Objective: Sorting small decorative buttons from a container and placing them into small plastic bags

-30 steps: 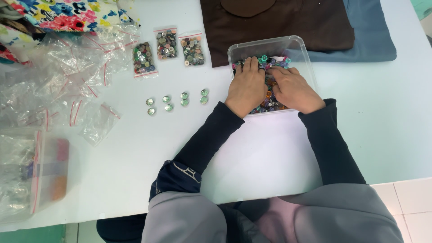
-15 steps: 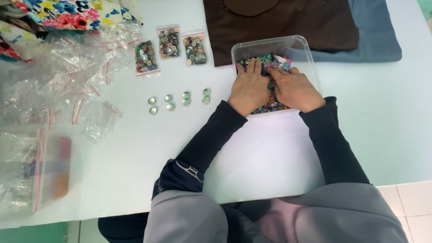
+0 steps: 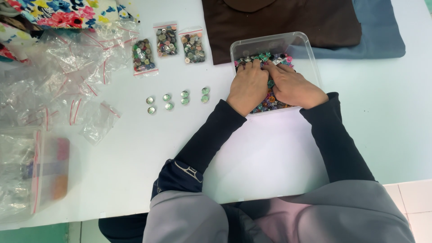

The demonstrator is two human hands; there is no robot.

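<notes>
Left hand: left hand [image 3: 248,85] lies palm down in the clear plastic tub [image 3: 306,49], fingers spread flat over the mixed buttons [image 3: 270,100]; whether it grips any button cannot be told.
Right hand: right hand [image 3: 293,86] lies just beside it, also palm down on the buttons, fingertips toward the far wall of the tub; its hold cannot be told either.
Change since earlier: both hands sit in the same tub as half a second ago, side by side, fingers barely shifted; the tub and all else on the tabletop have kept their places.
Tub: on the tabletop [image 3: 135,171], its far edge overlapping the brown cloth [image 3: 279,22].
Loose buttons: eight silvery-green buttons [image 3: 176,100] lie in two short rows left of the tub, apart from the hands.
Filled bags: three small zip bags of buttons [image 3: 167,44] lie in a row beyond those.
Empty bags: heap of clear zip bags [image 3: 67,76] with red seals at the left.
Other things: flowered cloth [image 3: 58,11] at the far left corner; blue cloth [image 3: 382,31] under the brown one; clear pouch with coloured contents [image 3: 31,171] near the left edge.
Surface: pale, smooth tabletop; white floor tiles [image 3: 414,198] at lower right.
</notes>
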